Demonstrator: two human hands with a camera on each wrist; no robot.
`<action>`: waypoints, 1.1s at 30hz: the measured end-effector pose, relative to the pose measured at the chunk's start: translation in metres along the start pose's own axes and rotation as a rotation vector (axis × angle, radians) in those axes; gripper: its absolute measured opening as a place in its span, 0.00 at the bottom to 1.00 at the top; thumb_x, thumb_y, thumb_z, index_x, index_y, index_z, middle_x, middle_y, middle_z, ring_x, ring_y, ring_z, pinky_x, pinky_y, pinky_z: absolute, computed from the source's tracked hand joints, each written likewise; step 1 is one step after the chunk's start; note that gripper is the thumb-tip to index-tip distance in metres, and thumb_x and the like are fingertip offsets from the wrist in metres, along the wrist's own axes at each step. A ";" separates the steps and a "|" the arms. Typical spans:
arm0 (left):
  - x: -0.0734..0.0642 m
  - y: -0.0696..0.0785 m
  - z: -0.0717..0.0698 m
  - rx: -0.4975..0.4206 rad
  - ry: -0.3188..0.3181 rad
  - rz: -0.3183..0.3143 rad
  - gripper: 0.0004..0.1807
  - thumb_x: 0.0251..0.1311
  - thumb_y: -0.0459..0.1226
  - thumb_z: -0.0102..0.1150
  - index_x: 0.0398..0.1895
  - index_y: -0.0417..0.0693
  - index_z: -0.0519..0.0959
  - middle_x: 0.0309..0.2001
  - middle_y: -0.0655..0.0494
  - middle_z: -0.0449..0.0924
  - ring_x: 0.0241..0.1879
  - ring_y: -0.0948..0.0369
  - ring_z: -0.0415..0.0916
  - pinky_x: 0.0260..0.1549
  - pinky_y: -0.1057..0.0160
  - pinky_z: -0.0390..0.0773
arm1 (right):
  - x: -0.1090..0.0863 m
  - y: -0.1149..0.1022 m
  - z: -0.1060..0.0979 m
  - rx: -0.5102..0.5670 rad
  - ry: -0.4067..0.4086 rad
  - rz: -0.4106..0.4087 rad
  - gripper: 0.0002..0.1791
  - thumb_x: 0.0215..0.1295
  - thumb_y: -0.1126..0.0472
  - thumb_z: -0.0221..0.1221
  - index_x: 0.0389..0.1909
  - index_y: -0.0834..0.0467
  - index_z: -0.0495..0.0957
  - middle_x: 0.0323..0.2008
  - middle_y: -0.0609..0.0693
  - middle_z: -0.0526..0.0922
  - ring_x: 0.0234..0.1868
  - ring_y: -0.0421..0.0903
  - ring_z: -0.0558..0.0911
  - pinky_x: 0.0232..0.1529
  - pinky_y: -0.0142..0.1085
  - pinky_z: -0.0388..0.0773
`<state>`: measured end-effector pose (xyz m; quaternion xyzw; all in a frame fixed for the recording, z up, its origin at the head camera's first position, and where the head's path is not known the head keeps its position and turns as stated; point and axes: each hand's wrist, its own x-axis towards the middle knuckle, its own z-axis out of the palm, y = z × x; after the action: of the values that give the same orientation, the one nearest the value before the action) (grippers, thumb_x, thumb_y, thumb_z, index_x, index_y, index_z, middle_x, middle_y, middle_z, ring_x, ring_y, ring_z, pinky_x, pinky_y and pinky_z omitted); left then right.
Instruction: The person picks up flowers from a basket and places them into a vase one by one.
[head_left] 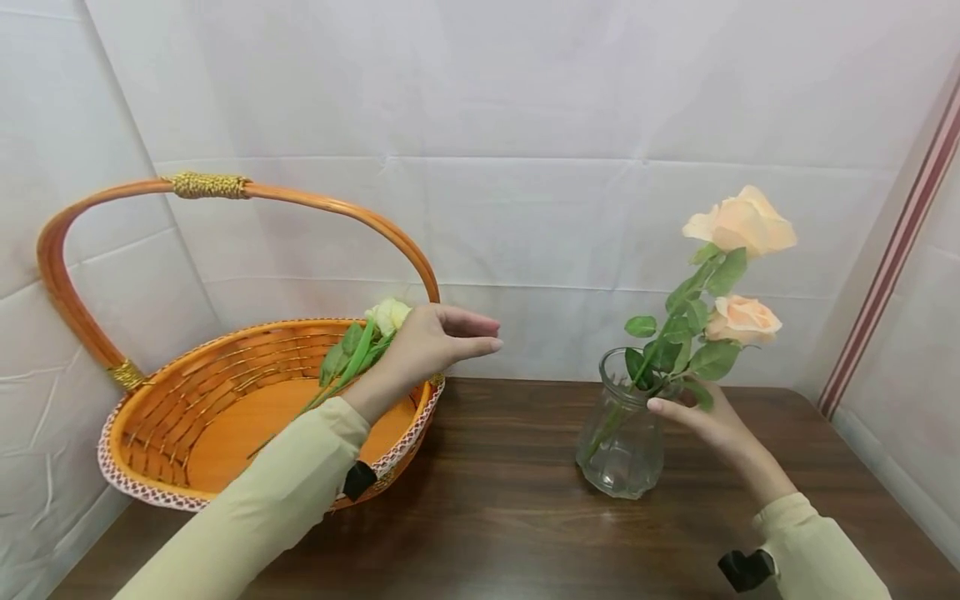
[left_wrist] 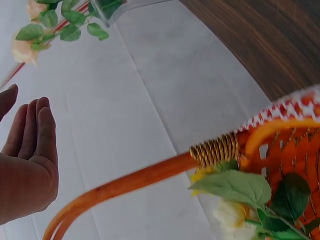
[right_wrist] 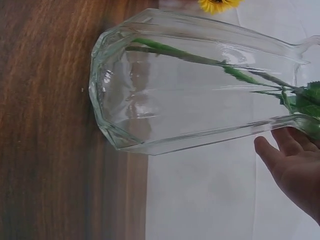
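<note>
My left hand (head_left: pixel 431 346) hovers over the right rim of the orange wicker basket (head_left: pixel 247 417), holding nothing. Its fingers are extended, with a gap between thumb and fingertips in the head view. Partly behind that hand, a white rose (head_left: pixel 388 316) with green leaves lies across the basket. My right hand (head_left: pixel 708 421) is at the neck of a clear glass vase (head_left: pixel 622 458), fingertips right at the glass and partly hidden by leaves. Two peach roses, a larger one (head_left: pixel 742 223) and a smaller one (head_left: pixel 742 320), stand tilted right in the vase, their stems (right_wrist: pixel 190 57) inside it.
The basket's tall arched handle (head_left: pixel 337 204) rises behind my left hand. A yellow sunflower (right_wrist: pixel 220 5) shows at the top of the right wrist view. Vase and basket stand on a dark wooden table (head_left: pixel 510 500), with white cloth walls (head_left: pixel 525 225) behind and beside.
</note>
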<state>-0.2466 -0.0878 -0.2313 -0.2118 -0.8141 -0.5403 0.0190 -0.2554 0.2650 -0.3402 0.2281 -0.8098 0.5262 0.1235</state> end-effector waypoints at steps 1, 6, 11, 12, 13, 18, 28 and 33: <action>-0.002 0.000 -0.004 -0.001 0.009 -0.008 0.15 0.50 0.40 0.66 0.42 0.46 0.83 0.41 0.54 0.82 0.40 0.61 0.78 0.40 0.62 0.76 | 0.001 0.000 0.000 -0.003 -0.004 -0.005 0.31 0.58 0.70 0.57 0.63 0.70 0.58 0.50 0.38 0.70 0.47 0.31 0.72 0.40 0.27 0.74; -0.011 0.000 -0.022 0.012 0.047 -0.028 0.16 0.50 0.41 0.66 0.43 0.46 0.82 0.41 0.53 0.82 0.40 0.60 0.78 0.39 0.62 0.77 | 0.004 0.001 0.000 -0.006 -0.025 -0.034 0.33 0.57 0.71 0.58 0.64 0.68 0.58 0.51 0.43 0.71 0.46 0.34 0.74 0.40 0.29 0.75; -0.017 -0.001 -0.037 0.067 0.083 -0.056 0.17 0.49 0.44 0.67 0.43 0.48 0.83 0.40 0.55 0.83 0.41 0.62 0.77 0.39 0.63 0.76 | 0.004 0.002 0.001 0.010 -0.024 -0.048 0.33 0.57 0.72 0.57 0.64 0.68 0.58 0.51 0.42 0.71 0.46 0.35 0.74 0.40 0.30 0.75; -0.018 -0.002 -0.040 0.076 0.088 -0.054 0.17 0.49 0.44 0.66 0.43 0.48 0.82 0.41 0.55 0.83 0.42 0.61 0.77 0.39 0.63 0.76 | 0.004 0.002 0.001 0.011 -0.024 -0.050 0.33 0.57 0.72 0.57 0.64 0.68 0.58 0.51 0.42 0.72 0.46 0.35 0.74 0.39 0.30 0.76; -0.020 -0.002 -0.043 0.081 0.090 -0.056 0.18 0.49 0.44 0.66 0.43 0.48 0.82 0.41 0.55 0.82 0.42 0.61 0.77 0.40 0.63 0.76 | 0.004 0.002 0.001 0.012 -0.024 -0.052 0.33 0.57 0.72 0.57 0.64 0.68 0.58 0.50 0.43 0.72 0.46 0.35 0.75 0.39 0.31 0.76; -0.024 -0.004 -0.055 0.059 0.107 -0.067 0.22 0.49 0.46 0.66 0.45 0.44 0.81 0.45 0.53 0.81 0.44 0.61 0.76 0.42 0.63 0.75 | 0.004 0.001 0.002 -0.001 -0.016 -0.042 0.33 0.57 0.71 0.57 0.64 0.67 0.58 0.49 0.43 0.72 0.44 0.34 0.75 0.37 0.32 0.76; -0.025 -0.016 -0.080 0.113 0.140 -0.087 0.24 0.51 0.47 0.65 0.48 0.41 0.79 0.47 0.49 0.80 0.43 0.63 0.76 0.43 0.64 0.75 | 0.005 0.002 0.003 0.015 -0.021 -0.036 0.33 0.57 0.71 0.57 0.64 0.67 0.58 0.49 0.45 0.72 0.43 0.35 0.75 0.36 0.34 0.78; -0.024 -0.023 -0.092 0.165 0.155 -0.097 0.26 0.52 0.49 0.63 0.50 0.42 0.78 0.49 0.49 0.78 0.45 0.62 0.74 0.45 0.62 0.73 | 0.005 0.002 0.003 0.004 -0.021 -0.040 0.32 0.57 0.71 0.57 0.64 0.67 0.58 0.50 0.48 0.72 0.45 0.35 0.74 0.36 0.34 0.77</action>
<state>-0.2518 -0.1845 -0.2196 -0.1273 -0.8613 -0.4864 0.0734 -0.2607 0.2614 -0.3405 0.2501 -0.8052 0.5229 0.1252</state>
